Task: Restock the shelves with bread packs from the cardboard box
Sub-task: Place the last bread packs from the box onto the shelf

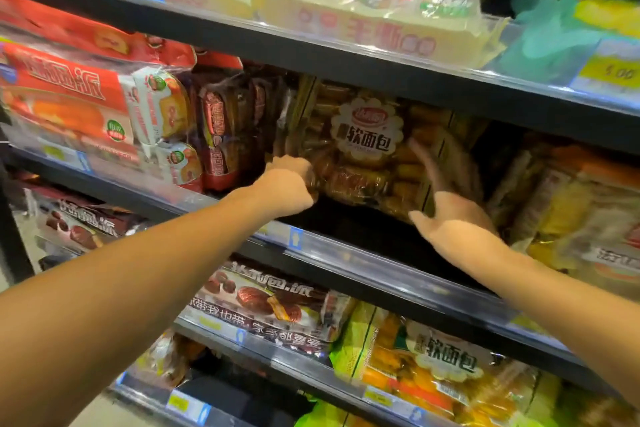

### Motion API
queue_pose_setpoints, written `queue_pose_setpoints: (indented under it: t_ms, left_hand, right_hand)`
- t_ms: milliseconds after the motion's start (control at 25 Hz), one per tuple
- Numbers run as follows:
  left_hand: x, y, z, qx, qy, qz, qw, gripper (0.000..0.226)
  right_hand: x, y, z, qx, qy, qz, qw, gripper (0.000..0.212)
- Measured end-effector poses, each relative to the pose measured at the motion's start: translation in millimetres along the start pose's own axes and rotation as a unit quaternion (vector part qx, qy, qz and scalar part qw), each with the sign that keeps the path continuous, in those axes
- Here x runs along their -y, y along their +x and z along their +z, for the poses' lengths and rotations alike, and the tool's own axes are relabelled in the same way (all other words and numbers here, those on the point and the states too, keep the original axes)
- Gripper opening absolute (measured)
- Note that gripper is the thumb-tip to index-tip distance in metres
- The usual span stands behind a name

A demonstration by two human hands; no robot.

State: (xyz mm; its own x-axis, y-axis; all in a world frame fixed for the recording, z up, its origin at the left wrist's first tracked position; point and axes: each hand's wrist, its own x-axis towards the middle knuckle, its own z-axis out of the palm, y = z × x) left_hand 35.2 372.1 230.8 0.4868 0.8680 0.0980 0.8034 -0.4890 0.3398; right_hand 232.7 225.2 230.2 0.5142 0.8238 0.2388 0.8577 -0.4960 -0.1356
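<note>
Bread pack (367, 149): clear bag of small brown rolls with a white scalloped label, upright on the middle shelf (363, 253), its lower part raised above the shelf floor (dark gap beneath).
Left hand (287, 189): at the pack's lower left corner, fingers (294, 163) curled closed on the wrapper.
Right hand (453, 218): at the pack's lower right side, palm against it, fingers (433, 163) spread wide and blurred.
Neighbours, same shelf: dark brown packs (228, 135) just to the left, red packs (69, 97) further left, yellow and orange packs (571, 204) to the right.
Upper shelf: pale cream packs (367, 21).
Lower shelf: a brown chocolate pie pack (263, 308) and a yellow-green bread pack (436, 367).
</note>
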Motion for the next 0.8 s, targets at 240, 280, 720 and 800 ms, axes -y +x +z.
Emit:
queue_pose_setpoints:
  t_ms: [240, 280, 720, 800]
  left_hand:
    - [2.9, 11.7, 5.1, 0.084, 0.112, 0.082, 0.987, 0.048]
    - [3.5, 17.4, 8.2, 0.095, 0.124, 0.088, 0.984, 0.050]
    - [-2.2, 24.0, 6.2, 0.119, 0.131, 0.078, 0.981, 0.057]
    - [-7.6, 7.7, -10.7, 0.085, 0.106, 0.070, 0.988, 0.056]
  right_hand:
    - [-4.4, 22.9, 6.9, 0.096, 0.083, -0.086, 0.988, 0.055]
    - [-5.4, 27.7, 6.0, 0.072, 0.089, -0.100, 0.988, 0.060]
    - [-9.3, 39.8, 8.6, 0.001, -0.039, -0.195, 0.980, 0.069]
    - [-7.8, 20.9, -5.6, 0.028, -0.006, -0.156, 0.987, 0.061]
